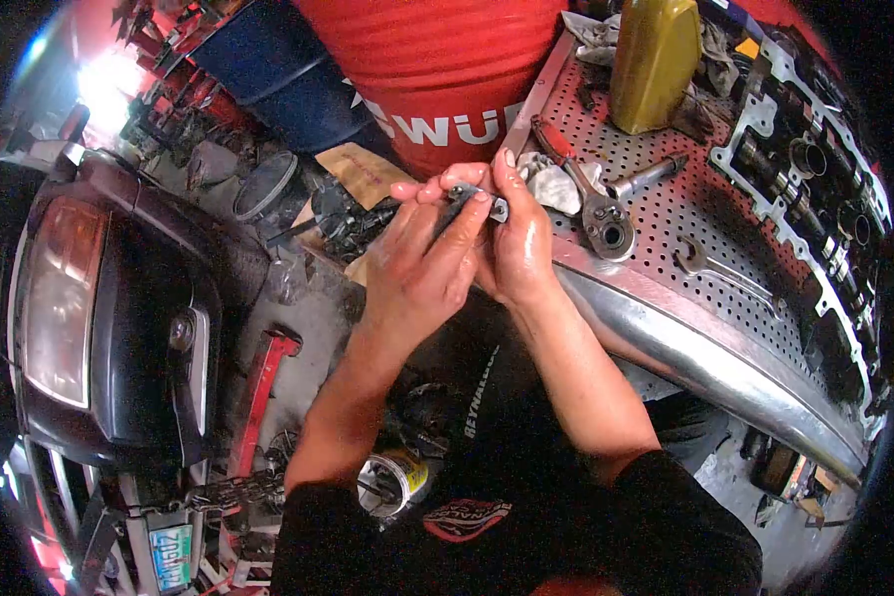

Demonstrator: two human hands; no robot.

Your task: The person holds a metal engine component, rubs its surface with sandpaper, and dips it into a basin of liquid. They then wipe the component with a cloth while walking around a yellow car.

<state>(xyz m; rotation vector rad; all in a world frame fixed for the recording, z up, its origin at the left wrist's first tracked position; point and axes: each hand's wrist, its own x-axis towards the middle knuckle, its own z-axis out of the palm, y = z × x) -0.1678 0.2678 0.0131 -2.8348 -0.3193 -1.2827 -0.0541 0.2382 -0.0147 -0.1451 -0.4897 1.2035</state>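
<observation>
— Holding the small metal part in front of your body, with which hand do you grasp it?

— Your right hand has it in its grasp, the thumb pointing away from you. Your left hand meets it, with the index fingertip upon the part; whether this hand also grips, I cannot tell.

— And what is near your hands?

— Just beside your right hand is a white cloth, and next to it a ratchet with a red handle, on the perforated bench top. A wrench lies there too.

— What do you have farther away?

— On the bench, a yellow-gold bottle, and at the far right an engine part. Beyond your hands stand a red drum and a blue drum; at your left is a dark car.
</observation>
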